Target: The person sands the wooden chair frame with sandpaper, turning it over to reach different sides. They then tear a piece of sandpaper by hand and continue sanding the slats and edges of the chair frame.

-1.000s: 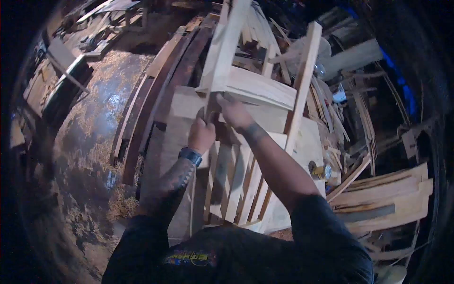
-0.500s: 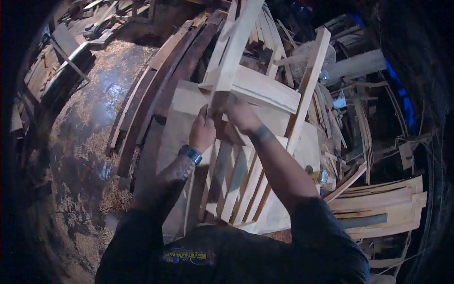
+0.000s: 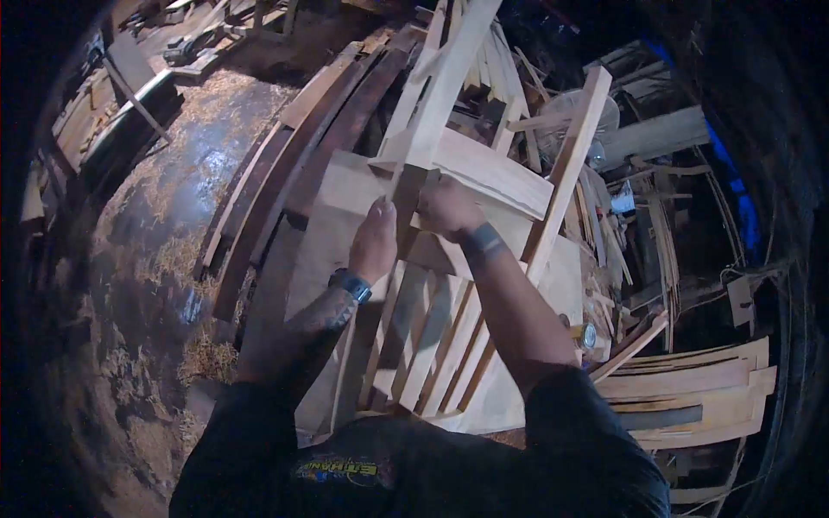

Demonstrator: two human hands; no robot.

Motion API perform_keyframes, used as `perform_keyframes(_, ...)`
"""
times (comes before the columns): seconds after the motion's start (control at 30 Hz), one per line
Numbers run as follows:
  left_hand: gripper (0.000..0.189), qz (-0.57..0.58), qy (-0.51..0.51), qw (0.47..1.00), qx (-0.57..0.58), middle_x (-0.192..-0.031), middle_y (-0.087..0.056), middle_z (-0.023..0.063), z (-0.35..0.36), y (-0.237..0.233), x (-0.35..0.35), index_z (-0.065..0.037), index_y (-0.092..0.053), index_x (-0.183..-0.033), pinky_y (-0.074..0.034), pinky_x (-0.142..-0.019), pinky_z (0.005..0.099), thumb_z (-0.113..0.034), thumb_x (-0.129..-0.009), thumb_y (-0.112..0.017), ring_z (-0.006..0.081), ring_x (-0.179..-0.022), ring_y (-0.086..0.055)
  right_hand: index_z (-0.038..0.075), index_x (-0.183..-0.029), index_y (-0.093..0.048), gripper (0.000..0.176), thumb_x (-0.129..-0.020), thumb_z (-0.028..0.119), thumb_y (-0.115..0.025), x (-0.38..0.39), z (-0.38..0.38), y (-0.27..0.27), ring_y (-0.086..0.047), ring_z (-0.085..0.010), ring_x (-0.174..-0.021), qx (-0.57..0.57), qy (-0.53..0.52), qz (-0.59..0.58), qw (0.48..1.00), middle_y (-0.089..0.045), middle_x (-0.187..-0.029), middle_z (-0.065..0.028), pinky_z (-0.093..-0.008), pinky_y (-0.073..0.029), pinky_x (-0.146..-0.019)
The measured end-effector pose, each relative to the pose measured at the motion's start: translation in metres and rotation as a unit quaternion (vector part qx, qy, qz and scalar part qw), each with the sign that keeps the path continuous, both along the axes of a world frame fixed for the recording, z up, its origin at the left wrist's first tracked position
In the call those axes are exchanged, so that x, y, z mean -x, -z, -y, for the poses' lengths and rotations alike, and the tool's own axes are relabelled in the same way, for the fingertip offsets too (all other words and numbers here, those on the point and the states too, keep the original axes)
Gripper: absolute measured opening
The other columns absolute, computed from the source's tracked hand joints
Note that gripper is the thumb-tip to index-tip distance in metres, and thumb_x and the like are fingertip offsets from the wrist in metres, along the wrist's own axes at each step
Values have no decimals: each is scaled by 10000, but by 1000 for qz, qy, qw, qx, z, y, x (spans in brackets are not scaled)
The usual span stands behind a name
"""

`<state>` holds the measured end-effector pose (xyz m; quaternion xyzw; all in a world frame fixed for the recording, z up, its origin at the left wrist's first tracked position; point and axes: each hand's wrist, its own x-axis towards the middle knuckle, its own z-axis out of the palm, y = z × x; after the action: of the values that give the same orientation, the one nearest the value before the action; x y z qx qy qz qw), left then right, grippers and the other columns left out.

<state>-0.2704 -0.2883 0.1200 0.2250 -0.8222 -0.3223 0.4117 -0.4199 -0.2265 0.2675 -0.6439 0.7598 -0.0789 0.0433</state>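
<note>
A pale wooden chair frame (image 3: 490, 168) with slats (image 3: 440, 332) lies in front of me on a light board (image 3: 337, 194). Its long post (image 3: 449, 78) runs away from my body between my hands. My left hand (image 3: 375, 242), a watch on its wrist, rests along the post's left side, fingers stretched out. On the other side, my right hand (image 3: 449, 209) is closed close against the post, near the joint with the wide cross rail (image 3: 496, 173). Whatever its fingers hold is hidden. A second post (image 3: 570, 164) stands to the right of that hand.
Long dark planks (image 3: 276, 190) are stacked at the left, beside a floor (image 3: 190, 207) strewn with shavings. Cut boards (image 3: 691, 388) are piled at the right. A small can (image 3: 585, 335) sits by my right forearm. Scrap wood and a round fan-like guard (image 3: 596, 116) are farther back.
My left hand's fingers have straightened along the post. My right hand has shifted slightly right and down, staying closed beside the post. The view has moved a little.
</note>
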Motion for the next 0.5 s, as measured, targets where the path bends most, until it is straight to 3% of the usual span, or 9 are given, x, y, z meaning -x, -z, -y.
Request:
perform_keyframes(0.03, 445, -9, 3, 999, -31, -1472, -564, 368, -3, 0, -3, 96, -511, -1459, -507, -1129, 530, -54, -1042, -476, 529, -1329, -584, 24, -920, -745, 234, -838, 242, -724, -17, -8, 22, -710, -479, -989, 92, 101, 112, 984, -751, -1012, -240, -522, -574, -883)
perform_keyframes(0.13, 430, -37, 20, 995, -94, -1473, -569, 357, -4, -16, -2, 103, -523, -1452, -471, -1175, 521, -57, -1057, -466, 515, -1368, -560, 24, -871, -741, 220, -865, 244, -734, -35, -19, 12, -711, -454, -914, 116, 99, 183, 971, -748, -922, -207, -491, -570, -798)
perform_keyframes(0.17, 426, -20, 15, 998, -51, -1473, -572, 354, -4, -18, -4, 106, -527, -1449, -458, -1188, 518, -58, -1061, -463, 509, -1379, -553, 15, -863, -735, 222, -875, 237, -729, -16, -17, -8, -711, -445, -893, 6, 37, 91, 995, -744, -911, -207, -482, -569, -793)
perform_keyframes(0.23, 418, 3, 20, 1000, -20, -1469, -575, 350, -4, -17, -8, 112, -530, -1441, -450, -1194, 516, -57, -1065, -462, 503, -1383, -551, 11, -849, -728, 233, -901, 237, -703, 13, -6, -21, -700, -422, -814, -53, -81, -57, 994, -726, -865, -207, -482, -561, -759)
perform_keyframes(0.3, 409, 14, 36, 999, -39, -1464, -578, 349, -1, -17, -8, 118, -528, -1431, -458, -1180, 516, -54, -1064, -466, 501, -1368, -562, 41, -845, -739, 195, -900, 224, -699, 25, -11, 41, -702, -402, -803, -8, -23, 100, 995, -730, -856, -197, -480, -559, -743)
perform_keyframes(0.37, 406, -5, 48, 994, -95, -1459, -582, 348, 0, -19, -9, 112, -524, -1435, -464, -1167, 513, -70, -1077, -466, 499, -1356, -569, 61, -877, -746, 142, -887, 198, -709, -11, -22, 57, -723, -334, -797, 90, 123, 235, 960, -748, -859, -159, -466, -555, -723)
perform_keyframes(0.43, 392, -15, 36, 995, -86, -1451, -587, 345, 2, -20, -6, 103, -534, -1426, -470, -1153, 511, -90, -1092, -461, 497, -1344, -577, 37, -913, -738, 155, -889, 186, -704, 19, -14, 24, -733, -321, -834, -21, 4, 41, 999, -756, -896, -169, -467, -563, -774)
perform_keyframes(0.5, 374, -3, 14, 1000, -14, -1442, -595, 341, -2, -11, -6, 92, -557, -1404, -477, -1137, 509, -115, -1111, -451, 495, -1331, -586, 7, -967, -734, 178, -905, 167, -686, -8, -16, 5, -737, -336, -886, 23, 82, 211, 974, -750, -942, -215, -489, -569, -832)
